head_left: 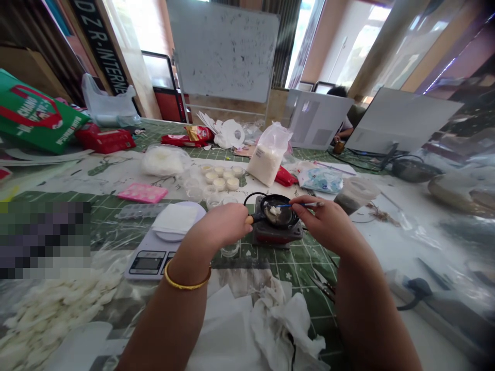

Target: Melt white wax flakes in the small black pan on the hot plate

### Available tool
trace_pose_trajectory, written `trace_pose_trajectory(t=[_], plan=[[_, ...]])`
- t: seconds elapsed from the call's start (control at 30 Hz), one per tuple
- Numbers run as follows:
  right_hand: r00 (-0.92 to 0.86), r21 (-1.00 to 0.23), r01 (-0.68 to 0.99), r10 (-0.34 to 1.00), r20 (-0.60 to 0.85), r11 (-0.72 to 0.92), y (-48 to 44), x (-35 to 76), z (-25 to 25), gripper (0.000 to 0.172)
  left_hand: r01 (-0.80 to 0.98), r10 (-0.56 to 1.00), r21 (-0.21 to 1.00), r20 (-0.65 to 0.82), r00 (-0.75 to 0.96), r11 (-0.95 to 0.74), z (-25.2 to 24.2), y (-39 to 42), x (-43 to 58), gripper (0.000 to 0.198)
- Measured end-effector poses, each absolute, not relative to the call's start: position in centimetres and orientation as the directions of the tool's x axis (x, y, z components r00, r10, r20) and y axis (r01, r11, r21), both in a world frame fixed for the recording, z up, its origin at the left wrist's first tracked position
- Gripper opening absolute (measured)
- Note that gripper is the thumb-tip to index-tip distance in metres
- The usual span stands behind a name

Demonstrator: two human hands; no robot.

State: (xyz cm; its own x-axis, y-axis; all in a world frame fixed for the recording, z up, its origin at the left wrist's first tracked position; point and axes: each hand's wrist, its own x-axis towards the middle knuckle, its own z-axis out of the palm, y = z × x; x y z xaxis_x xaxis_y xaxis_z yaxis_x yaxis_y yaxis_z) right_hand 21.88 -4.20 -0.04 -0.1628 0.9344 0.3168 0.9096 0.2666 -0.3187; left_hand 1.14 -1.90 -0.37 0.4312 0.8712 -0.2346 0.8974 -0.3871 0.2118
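My left hand (225,224) is closed around the handle of a small black frying pan (288,222), its wooden-looking handle end (249,219) showing past my fingers. The pan rests on a small dark hot plate (273,239). Pale whitish lumps (275,210) lie inside the pan. In my right hand (320,219) a thin blue stick (285,205) is pinched, its end reaching over the pan beside the lumps. Whether that stick is a brush or a stirrer I cannot tell. Just left of the pan stands a clear glass or plastic cup (231,250), partly hidden by my left hand.
A kitchen scale (145,264) with white sheets (176,218) is at left, near white flakes (65,304). Behind are filled small cups (219,184), a pink mould (143,193) and a bag of white granules (266,157). Scissors (323,283) and crumpled tissue (280,322) lie in front.
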Motion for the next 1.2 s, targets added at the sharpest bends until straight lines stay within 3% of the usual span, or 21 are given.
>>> trace_pose_trajectory(t=[0.23,0.47,0.9,1.1,1.2], plan=[[-0.176,-0.336,0.903,0.944,0.278,0.268,-4.2,21.8,0.2,0.027,0.897,0.874,0.211,-0.222,0.431,-0.388,-0.5,-1.7,0.9,0.028],[-0.092,-0.368,0.902,0.934,0.344,0.225,-3.9,22.1,-0.1,0.030,0.892,0.870,0.218,-0.222,0.441,-0.396,-0.3,-1.8,1.0,0.026],[-0.207,-0.327,0.901,0.945,0.255,0.286,-4.8,22.2,0.7,0.030,0.888,0.874,0.211,-0.188,0.447,-0.409,-0.3,-2.1,1.0,0.029],[-0.098,-0.351,0.909,0.934,0.345,0.225,-4.4,22.8,0.6,0.031,0.895,0.874,0.199,-0.209,0.438,-0.400,-0.2,-1.9,1.0,0.027],[-0.139,-0.305,0.924,0.947,0.291,0.229,-4.2,22.8,0.5,0.029,0.895,0.878,0.208,-0.204,0.433,-0.394,-0.3,-1.9,1.0,0.028]])
